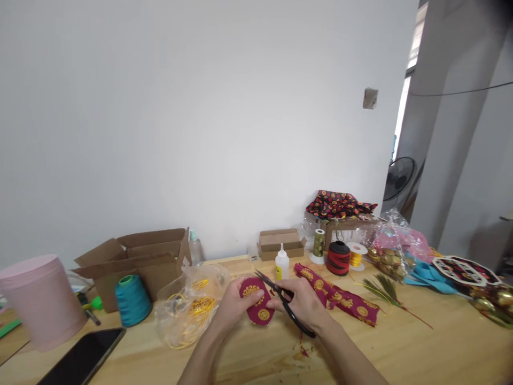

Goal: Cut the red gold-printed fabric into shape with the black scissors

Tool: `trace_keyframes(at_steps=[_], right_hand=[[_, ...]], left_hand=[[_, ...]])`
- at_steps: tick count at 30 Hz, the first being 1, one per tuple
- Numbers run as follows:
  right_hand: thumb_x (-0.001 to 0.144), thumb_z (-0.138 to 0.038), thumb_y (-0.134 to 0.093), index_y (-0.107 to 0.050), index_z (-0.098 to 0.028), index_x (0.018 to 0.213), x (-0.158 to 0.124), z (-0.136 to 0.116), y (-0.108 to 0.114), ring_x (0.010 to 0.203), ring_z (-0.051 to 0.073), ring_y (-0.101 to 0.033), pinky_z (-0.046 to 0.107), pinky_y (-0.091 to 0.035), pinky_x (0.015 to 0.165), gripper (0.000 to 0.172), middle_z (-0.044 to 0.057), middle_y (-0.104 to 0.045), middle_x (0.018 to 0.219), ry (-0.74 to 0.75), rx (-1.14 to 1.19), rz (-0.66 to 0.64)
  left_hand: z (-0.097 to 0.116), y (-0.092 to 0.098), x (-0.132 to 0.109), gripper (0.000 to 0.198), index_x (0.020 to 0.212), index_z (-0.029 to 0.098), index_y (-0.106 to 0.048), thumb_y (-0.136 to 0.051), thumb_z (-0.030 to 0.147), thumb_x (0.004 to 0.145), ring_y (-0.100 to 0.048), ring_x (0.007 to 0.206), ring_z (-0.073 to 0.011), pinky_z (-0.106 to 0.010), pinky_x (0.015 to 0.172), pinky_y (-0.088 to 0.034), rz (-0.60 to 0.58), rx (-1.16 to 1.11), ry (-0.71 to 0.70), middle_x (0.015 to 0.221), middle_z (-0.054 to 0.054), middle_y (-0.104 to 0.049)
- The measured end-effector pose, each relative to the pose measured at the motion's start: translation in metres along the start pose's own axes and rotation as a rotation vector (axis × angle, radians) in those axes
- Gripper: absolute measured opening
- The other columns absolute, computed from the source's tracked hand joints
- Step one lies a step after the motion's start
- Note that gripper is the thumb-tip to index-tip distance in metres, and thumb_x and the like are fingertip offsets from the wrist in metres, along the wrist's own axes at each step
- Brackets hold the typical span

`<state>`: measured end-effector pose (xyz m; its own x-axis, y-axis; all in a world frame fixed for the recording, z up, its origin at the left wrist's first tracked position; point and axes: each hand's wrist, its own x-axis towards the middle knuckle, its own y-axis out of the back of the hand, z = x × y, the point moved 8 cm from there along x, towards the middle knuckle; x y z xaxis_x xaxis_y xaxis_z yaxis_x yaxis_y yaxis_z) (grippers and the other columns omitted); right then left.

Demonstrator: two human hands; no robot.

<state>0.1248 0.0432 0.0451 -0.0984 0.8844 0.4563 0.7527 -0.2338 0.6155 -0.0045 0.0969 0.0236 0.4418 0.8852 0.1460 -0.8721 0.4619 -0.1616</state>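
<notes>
One small red scrap [304, 352] lies nearest me on the wooden table [248, 363], below the hands. Just beyond it, I see the maroon piece [260, 315] with gold medallions between the two hands, closer to the left. The left hand [236, 302] pinches its left side, thumb across the front. The right hand [300, 303] is curled round the black scissors [295, 318], its fingertips by the piece's right edge; from my feed I can't tell whether they touch it. The blades point up and left by the piece's upper edge, and I can't make out contact. To the right of the right hand, a maroon strip [352, 306] with matching medallions lies on the table. Farther back, beyond the hands, I have a white bottle [282, 263], then an open cardboard box [281, 245] near the wall [248, 133].
</notes>
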Motion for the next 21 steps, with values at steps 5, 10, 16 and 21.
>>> trace_keyframes(at_steps=[5, 10, 16, 21], right_hand=[[0.087, -0.055, -0.021, -0.058, -0.011, 0.089, -0.001, 0.003, -0.01, 0.04, 0.008, -0.032, 0.018, -0.029, 0.037, 0.057, -0.007, -0.033, 0.051, -0.052, 0.189, -0.141], [0.072, -0.051, -0.055, -0.06, -0.017, 0.088, -0.01, 0.004, 0.004, 0.048, 0.009, -0.038, 0.018, -0.032, 0.043, 0.038, -0.005, -0.041, 0.058, -0.023, 0.135, -0.248], [0.051, -0.022, -0.073, -0.066, -0.023, 0.087, -0.062, 0.033, 0.057, 0.059, 0.015, -0.048, 0.024, -0.037, 0.057, 0.036, -0.004, -0.053, 0.061, -0.046, -0.158, -0.371], [0.054, -0.006, -0.053, -0.062, -0.027, 0.096, -0.093, 0.067, 0.093, 0.071, 0.018, -0.055, 0.023, -0.041, 0.063, 0.048, 0.002, -0.064, 0.079, -0.085, -0.39, -0.377]], left_hand=[[-0.004, 0.009, -0.001, 0.019, 0.075, 0.013, -0.062, -0.071, 0.016, 0.059, -0.06, 0.058, -0.0138, -0.024, 0.057, -0.048, 0.109, -0.179, 0.051, 0.064, -0.002, -0.067], [-0.01, 0.035, -0.001, 0.021, 0.07, 0.015, -0.06, -0.052, 0.0, 0.058, -0.06, 0.057, -0.0107, -0.023, 0.059, -0.051, 0.297, -0.425, 0.077, 0.063, 0.001, -0.065], [-0.033, 0.03, 0.002, 0.026, 0.06, 0.013, -0.059, -0.045, -0.008, 0.054, -0.063, 0.067, -0.014, -0.031, 0.07, -0.053, 0.243, -0.575, 0.201, 0.066, -0.003, -0.064], [-0.036, -0.002, -0.004, 0.029, 0.045, 0.014, -0.049, -0.047, -0.013, 0.052, -0.062, 0.08, -0.0168, -0.045, 0.082, -0.048, 0.094, -0.557, 0.283, 0.08, -0.005, -0.065]])
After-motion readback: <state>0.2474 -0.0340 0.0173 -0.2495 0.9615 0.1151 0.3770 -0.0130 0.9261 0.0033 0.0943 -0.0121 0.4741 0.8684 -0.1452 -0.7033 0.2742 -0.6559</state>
